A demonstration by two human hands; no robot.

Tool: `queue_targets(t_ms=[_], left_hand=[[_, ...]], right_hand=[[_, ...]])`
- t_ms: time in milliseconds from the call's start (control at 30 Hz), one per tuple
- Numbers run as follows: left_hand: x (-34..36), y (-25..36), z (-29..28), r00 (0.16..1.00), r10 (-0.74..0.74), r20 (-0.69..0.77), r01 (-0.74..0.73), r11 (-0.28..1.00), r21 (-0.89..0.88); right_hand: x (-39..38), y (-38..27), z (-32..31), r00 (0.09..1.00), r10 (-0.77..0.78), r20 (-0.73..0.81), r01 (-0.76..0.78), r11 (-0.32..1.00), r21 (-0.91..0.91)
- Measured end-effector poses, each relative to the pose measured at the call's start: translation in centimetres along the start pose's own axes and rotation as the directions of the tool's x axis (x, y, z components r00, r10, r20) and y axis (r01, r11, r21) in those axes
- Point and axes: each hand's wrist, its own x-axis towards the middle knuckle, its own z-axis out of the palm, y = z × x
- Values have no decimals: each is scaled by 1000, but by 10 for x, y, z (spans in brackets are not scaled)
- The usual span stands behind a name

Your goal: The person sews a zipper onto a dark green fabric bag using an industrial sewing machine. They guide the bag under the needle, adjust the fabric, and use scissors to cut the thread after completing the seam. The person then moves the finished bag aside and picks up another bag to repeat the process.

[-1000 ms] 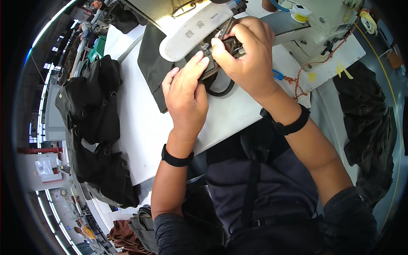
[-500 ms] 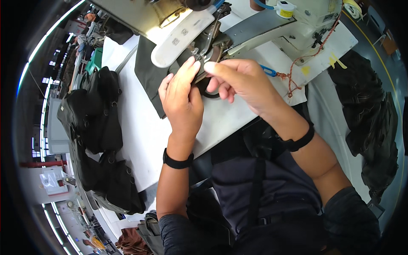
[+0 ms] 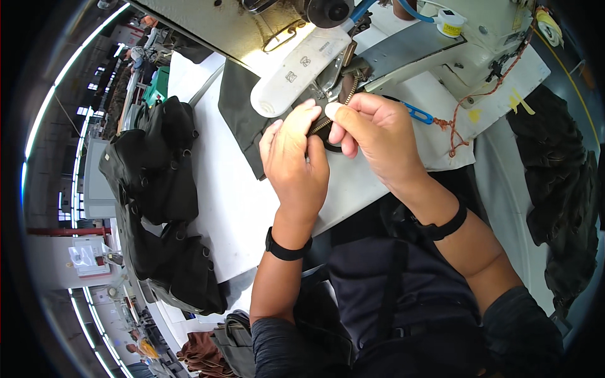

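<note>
Dark green fabric [image 3: 241,113] lies beneath the head of a sewing machine [image 3: 302,69]. A zipper [image 3: 322,126] with brass-coloured teeth curves over it beside the presser foot. My left hand [image 3: 293,157] rests on the work with fingers stretched forward, its fingertips just short of the presser foot. To its right, my right hand [image 3: 386,142] pinches the zipper between thumb and bent forefinger, the other fingers curled below. The fingertips of both hands almost meet. The exact grip point is partly covered by my right thumb.
Several black bags [image 3: 157,176] are piled along the left of the white table [image 3: 217,214]. Right of my hands lie a blue-handled tool [image 3: 417,113] and an orange cord [image 3: 452,135]. A small white bottle [image 3: 450,22] stands on the machine. Dark fabric [image 3: 554,164] hangs at far right.
The whole view has shifted, so everything sits further right and slightly lower. My right hand's fingers are more curled around the zipper. The left hand keeps its place by the presser foot.
</note>
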Motion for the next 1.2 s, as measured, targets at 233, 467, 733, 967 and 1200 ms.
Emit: queue_targets(t_ms=[233, 467, 733, 967, 1200], left_hand=[[12, 5, -13, 989, 146, -11, -144, 984, 107], [11, 3, -7, 994, 104, -45, -100, 991, 86], [15, 2, -6, 997, 71, -33, -69, 996, 55], [15, 5, -5, 997, 65, -37, -61, 994, 89], [15, 6, 3, 990, 125, -66, -117, 986, 116]], right_hand=[[2, -8, 1, 999, 43, -9, -43, 999, 19], [2, -12, 2, 997, 69, -22, -69, 997, -15], [4, -16, 4, 993, 96, -64, -98, 995, -28], [5, -12, 4, 988, 53, -145, -55, 998, -13], [12, 3, 8, 906, -360, -221, 257, 886, -386]])
